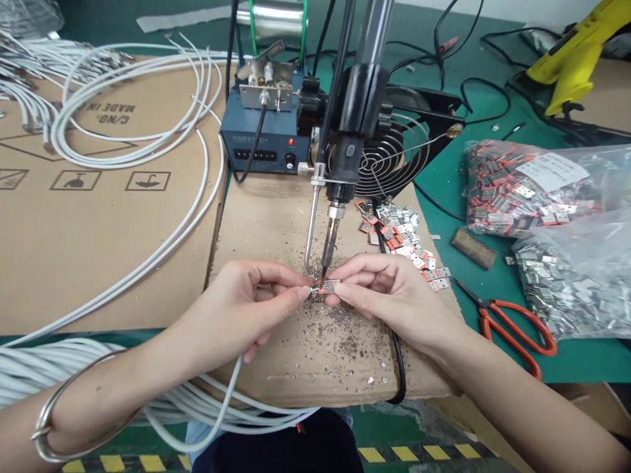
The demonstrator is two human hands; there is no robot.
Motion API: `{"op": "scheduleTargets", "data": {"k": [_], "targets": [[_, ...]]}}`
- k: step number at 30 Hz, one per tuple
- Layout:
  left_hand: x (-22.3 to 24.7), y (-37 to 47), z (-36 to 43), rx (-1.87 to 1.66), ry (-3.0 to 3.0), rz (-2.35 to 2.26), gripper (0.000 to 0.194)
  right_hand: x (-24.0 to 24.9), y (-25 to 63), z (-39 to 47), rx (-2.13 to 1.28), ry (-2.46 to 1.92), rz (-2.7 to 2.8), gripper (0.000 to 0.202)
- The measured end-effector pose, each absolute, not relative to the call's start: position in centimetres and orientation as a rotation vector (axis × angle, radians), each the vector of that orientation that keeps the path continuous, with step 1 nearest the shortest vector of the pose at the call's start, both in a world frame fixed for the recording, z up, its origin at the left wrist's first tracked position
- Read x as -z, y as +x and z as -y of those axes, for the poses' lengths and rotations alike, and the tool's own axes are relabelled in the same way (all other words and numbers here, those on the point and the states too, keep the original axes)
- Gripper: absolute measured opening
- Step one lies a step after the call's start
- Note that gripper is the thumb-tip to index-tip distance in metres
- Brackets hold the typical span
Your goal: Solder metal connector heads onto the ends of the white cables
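Between thumb and fingers, my right hand [382, 286] pinches a small USB connector [332, 286] with a metal shell and an orange-red part. My left hand [266, 295] is closed on the end of a white cable [231, 387], which hangs down below the palm. The cable end meets the connector's back. Right above that joint is the tip of a soldering iron [331, 240] fixed in a stand. A thin metal feed tube [312, 230] comes down beside the tip; whether it touches is too small to tell. Solder crumbs lie on the cardboard beneath.
Loose USB connectors [404, 236] lie right of the iron, before a fan [384, 157]. Further right are bagged connectors [497, 190], bagged metal shells [572, 282], a brown block [473, 247] and orange-handled scissors [517, 322]. A blue solder feeder [266, 138] stands behind; coiled white cables [133, 157] lie left.
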State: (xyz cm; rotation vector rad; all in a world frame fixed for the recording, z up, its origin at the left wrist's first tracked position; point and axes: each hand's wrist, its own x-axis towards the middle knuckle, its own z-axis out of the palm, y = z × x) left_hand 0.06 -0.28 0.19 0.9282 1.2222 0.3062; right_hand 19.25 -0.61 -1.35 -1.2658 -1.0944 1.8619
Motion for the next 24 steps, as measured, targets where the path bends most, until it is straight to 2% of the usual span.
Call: {"op": "scheduleTargets", "data": {"k": [24], "targets": [[-0.05, 0.43, 0.09, -0.314, 0.923, -1.239, 0.008, 1.37, 19.35, 0.73, -1.903, -1.252, 1.048, 0.006]]}}
